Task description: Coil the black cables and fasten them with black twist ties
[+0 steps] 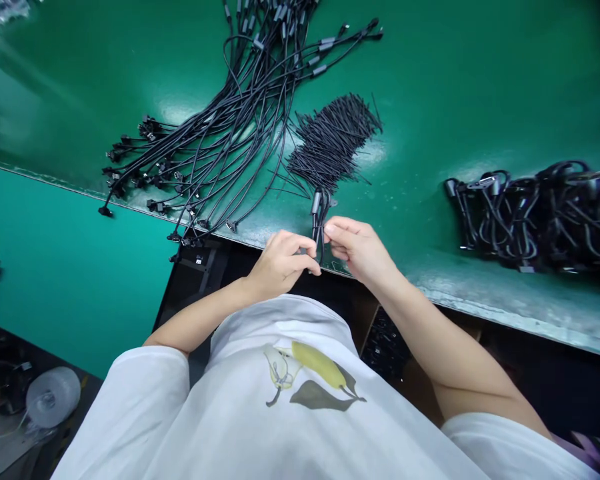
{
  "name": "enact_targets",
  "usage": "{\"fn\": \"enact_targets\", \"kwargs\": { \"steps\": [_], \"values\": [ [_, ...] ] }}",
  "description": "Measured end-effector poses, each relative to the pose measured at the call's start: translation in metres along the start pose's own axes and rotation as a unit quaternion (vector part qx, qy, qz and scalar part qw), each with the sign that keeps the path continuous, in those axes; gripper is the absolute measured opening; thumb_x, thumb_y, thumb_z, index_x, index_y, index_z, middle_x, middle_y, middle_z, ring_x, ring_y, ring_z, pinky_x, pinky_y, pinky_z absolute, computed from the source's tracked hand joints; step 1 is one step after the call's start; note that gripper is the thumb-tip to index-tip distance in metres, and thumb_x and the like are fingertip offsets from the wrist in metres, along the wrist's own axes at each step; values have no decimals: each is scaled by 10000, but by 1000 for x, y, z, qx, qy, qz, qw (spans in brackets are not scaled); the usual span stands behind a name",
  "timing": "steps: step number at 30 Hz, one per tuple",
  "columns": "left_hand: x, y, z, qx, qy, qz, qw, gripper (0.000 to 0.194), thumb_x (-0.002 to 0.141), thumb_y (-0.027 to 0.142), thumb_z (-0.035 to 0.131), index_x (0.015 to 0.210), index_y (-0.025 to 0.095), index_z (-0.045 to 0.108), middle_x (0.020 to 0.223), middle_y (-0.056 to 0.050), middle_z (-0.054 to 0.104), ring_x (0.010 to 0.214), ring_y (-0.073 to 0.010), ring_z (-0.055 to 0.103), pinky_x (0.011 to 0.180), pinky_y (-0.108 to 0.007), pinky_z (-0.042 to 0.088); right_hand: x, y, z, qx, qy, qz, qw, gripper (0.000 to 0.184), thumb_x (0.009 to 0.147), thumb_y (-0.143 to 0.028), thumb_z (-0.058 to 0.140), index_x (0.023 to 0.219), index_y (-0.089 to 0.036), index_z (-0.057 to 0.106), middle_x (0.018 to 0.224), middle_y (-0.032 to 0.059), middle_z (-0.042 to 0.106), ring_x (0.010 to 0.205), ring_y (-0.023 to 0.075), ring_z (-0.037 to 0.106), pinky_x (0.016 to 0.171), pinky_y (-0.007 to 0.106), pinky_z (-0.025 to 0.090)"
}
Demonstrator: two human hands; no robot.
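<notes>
A folded black cable [317, 212] stands bundled at the table's front edge, between my two hands. My left hand [284, 263] holds its lower part from the left, thumb and fingers curved about it. On the right side my right hand [359, 248] is closed in a pinch against the bundle, at a thin black twist tie that runs round its middle. The tie's ends are mostly hidden by the fingertips. Just beyond the bundle lies a pile of short black twist ties [335, 140].
Many loose black cables [240, 120] spread over the green table [455, 80] at the back left, some connectors overhanging the front edge. A row of bundled cables [535, 217] lies at the right. A clear spool [53, 397] sits low at the left.
</notes>
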State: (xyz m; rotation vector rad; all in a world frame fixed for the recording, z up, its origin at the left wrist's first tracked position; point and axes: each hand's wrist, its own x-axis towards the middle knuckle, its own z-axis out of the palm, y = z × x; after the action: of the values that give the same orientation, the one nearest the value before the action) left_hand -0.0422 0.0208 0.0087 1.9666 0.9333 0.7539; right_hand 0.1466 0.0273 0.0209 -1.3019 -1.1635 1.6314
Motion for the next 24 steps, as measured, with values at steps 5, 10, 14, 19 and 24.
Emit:
{"fn": "enact_targets", "kwargs": {
  "steps": [5, 10, 14, 19, 24],
  "values": [
    [5, -6, -9, -197, -26, -138, 970, 330, 940, 244, 449, 1060, 196, 752, 1016, -70, 618, 989, -189, 564, 954, -334, 433, -15, -10, 5, -350, -79, -208, 910, 386, 983, -412, 433, 708, -177, 566, 694, 32, 585, 659, 140, 496, 637, 265, 346],
    [4, 6, -26, -241, -67, -73, 965, 314, 921, 286, 490, 960, 188, 786, 924, -68, 620, 873, -174, 575, 855, -310, 466, -10, -3, 1, -374, -75, -168, 909, 351, 968, -361, 425, 688, -182, 539, 663, 12, 572, 627, 135, 494, 615, 251, 332],
    [-1, 3, -7, -160, -148, -105, 970, 266, 890, 235, 519, 914, 171, 777, 846, -48, 601, 796, -154, 553, 831, -307, 457, -10, -14, -5, -313, -18, -156, 937, 371, 968, -401, 454, 675, -181, 513, 638, -8, 518, 623, 123, 474, 617, 245, 331],
    [8, -12, -2, -266, -41, -177, 947, 443, 991, 403, 369, 1080, 159, 727, 871, -46, 558, 784, -153, 493, 797, -304, 454, -21, -15, 9, -302, -118, -160, 932, 363, 965, -383, 442, 679, -176, 527, 650, -7, 534, 624, 118, 478, 636, 243, 328],
    [11, 10, -25, -280, -58, -97, 953, 616, 960, 627, 375, 895, 168, 781, 940, -64, 514, 825, -157, 500, 805, -303, 452, -14, 4, 5, -225, -90, -69, 968, 392, 921, -457, 489, 647, -178, 506, 618, -15, 496, 605, 121, 447, 609, 247, 320]
  ]
}}
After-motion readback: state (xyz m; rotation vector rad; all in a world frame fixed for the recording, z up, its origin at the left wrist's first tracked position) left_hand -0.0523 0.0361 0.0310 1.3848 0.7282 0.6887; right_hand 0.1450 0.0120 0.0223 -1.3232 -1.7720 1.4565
